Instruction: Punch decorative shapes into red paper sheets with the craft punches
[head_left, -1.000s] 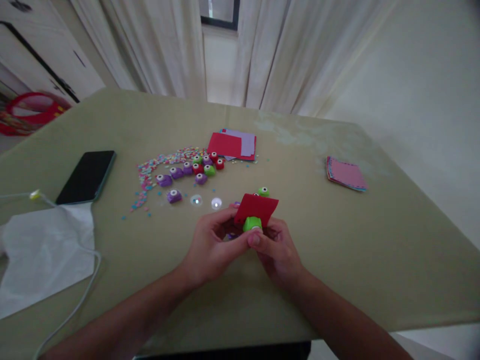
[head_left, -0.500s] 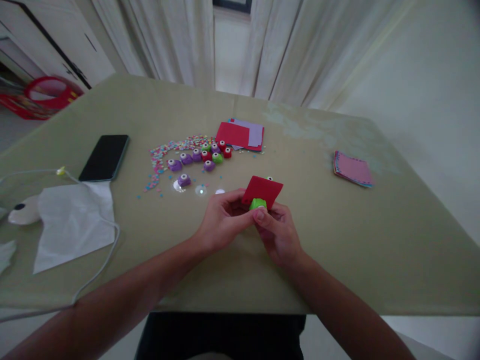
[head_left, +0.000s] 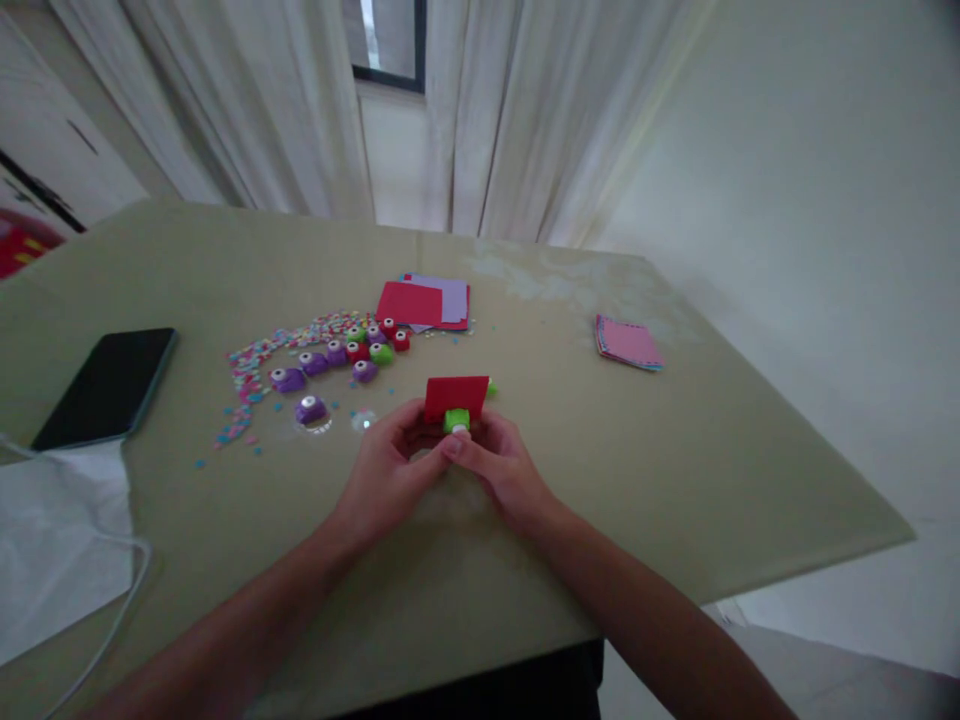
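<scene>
A small green paper punch with a white button is held between my two hands, over the table. A square of red paper stands up from it, its near edge at the punch. My left hand wraps around the punch from the left, its fingers partly behind the paper. From the right, my right hand closes on the same punch, and both thumbs meet at its button. Another green punch shows only in part behind the paper's right edge. To the left, a purple punch lies on a clear round piece.
Several purple, red and green punches sit beside scattered confetti. Behind them lie stacked red and lilac papers. A pink-topped paper stack is at right. On the left are a phone, white tissue and a cable.
The view has turned right and tilted up, so everything on the table sits further left. The red paper now looks more upright and edge-level. Both hands keep their hold on the green punch.
</scene>
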